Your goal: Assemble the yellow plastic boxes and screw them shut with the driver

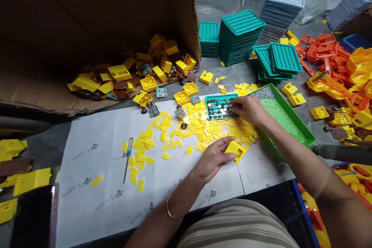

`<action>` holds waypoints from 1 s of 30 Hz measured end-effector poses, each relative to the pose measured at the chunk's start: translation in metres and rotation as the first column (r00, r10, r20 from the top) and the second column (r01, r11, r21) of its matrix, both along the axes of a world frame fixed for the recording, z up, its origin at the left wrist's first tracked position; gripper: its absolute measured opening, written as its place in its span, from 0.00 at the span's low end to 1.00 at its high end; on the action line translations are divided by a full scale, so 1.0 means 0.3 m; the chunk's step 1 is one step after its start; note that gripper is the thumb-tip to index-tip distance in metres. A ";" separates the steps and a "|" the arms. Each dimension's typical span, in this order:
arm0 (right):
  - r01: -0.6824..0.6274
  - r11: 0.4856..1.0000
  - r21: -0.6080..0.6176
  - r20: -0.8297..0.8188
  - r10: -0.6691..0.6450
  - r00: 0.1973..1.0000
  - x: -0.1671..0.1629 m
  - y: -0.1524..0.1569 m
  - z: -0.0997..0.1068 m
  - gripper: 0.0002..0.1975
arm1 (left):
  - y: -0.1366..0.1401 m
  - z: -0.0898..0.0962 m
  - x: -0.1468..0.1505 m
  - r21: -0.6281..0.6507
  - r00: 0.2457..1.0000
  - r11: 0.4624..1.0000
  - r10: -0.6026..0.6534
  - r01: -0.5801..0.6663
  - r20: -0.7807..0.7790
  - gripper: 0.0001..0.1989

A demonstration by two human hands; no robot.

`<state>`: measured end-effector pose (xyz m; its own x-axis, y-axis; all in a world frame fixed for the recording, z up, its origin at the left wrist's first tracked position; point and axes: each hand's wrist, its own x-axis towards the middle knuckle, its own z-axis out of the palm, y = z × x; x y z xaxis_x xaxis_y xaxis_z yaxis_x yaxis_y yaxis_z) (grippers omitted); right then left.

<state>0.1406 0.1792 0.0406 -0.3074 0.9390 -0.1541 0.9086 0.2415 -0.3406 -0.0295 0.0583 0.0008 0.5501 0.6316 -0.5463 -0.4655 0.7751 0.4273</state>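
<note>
In my left hand [214,159] is a small yellow plastic housing [235,152], gripped between thumb and fingers, with rows of small holes and a square opening facing up. My right hand [250,109] reaches over the right end of a teal tray [207,113] filled with dark and shiny round button cells [218,109]. Its fingertips are pinched together at the cells; whatever lies between them is hidden. Around and below the tray spreads a pile of flat yellow plastic pieces [209,130], some close under my left hand.
A green basket [302,130] with small metal parts stands right, under my right forearm. Teal tray stacks [240,42] rise behind. A cardboard box [194,15] with yellow housings stands left. A screwdriver [128,159] lies on the white sheet [95,201]. Orange parts [328,54] heap far right.
</note>
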 end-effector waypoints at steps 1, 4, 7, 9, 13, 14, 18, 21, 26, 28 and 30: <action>0.008 1.000 -0.013 -0.026 -0.008 1.000 0.000 0.002 0.001 0.10 | 0.000 -0.001 0.000 0.001 1.000 1.000 0.000 0.000 0.001 0.25; -0.006 0.999 -0.043 0.009 0.006 1.000 -0.010 0.006 -0.006 0.09 | 0.001 -0.003 0.001 0.005 1.000 1.000 0.002 -0.002 -0.004 0.25; -0.037 0.998 -0.054 0.104 0.043 0.994 -0.026 0.012 -0.016 0.08 | 0.009 -0.002 -0.003 0.017 0.999 0.999 0.032 -0.031 -0.035 0.26; -0.055 0.997 -0.061 0.129 0.062 0.990 -0.035 0.019 -0.017 0.08 | 0.015 0.001 -0.008 0.029 0.996 0.998 0.054 -0.052 -0.068 0.27; -0.026 0.996 -0.080 0.131 0.036 0.991 -0.033 0.034 -0.002 0.07 | 0.024 0.011 -0.020 0.046 0.989 0.994 0.099 -0.094 -0.112 0.25; -0.006 0.996 -0.085 0.095 0.014 0.995 -0.027 0.030 0.005 0.07 | 0.026 0.014 -0.022 0.040 0.987 0.993 0.117 -0.113 -0.111 0.25; 0.008 0.986 -0.169 -0.346 -0.067 0.936 0.001 -0.053 0.034 0.05 | 0.033 0.018 -0.027 0.011 0.970 0.978 0.209 -0.210 -0.123 0.21; -0.052 0.982 -0.181 -0.525 -0.052 0.849 0.003 -0.163 0.040 0.05 | 0.040 0.014 -0.027 0.041 0.951 0.961 0.277 -0.274 -0.136 0.17; -0.063 0.997 0.043 -0.360 0.075 0.930 -0.046 -0.275 0.030 0.05 | 0.037 0.008 -0.027 0.115 0.947 0.958 0.279 -0.263 -0.160 0.17; -0.104 0.990 0.093 -0.170 0.119 0.978 -0.070 -0.287 0.029 0.07 | 0.033 0.007 -0.026 0.137 0.942 0.956 0.281 -0.259 -0.183 0.18; -0.157 0.982 0.101 0.010 0.157 0.988 -0.086 -0.294 0.028 0.08 | 0.030 0.005 -0.024 0.154 0.934 0.952 0.294 -0.266 -0.204 0.20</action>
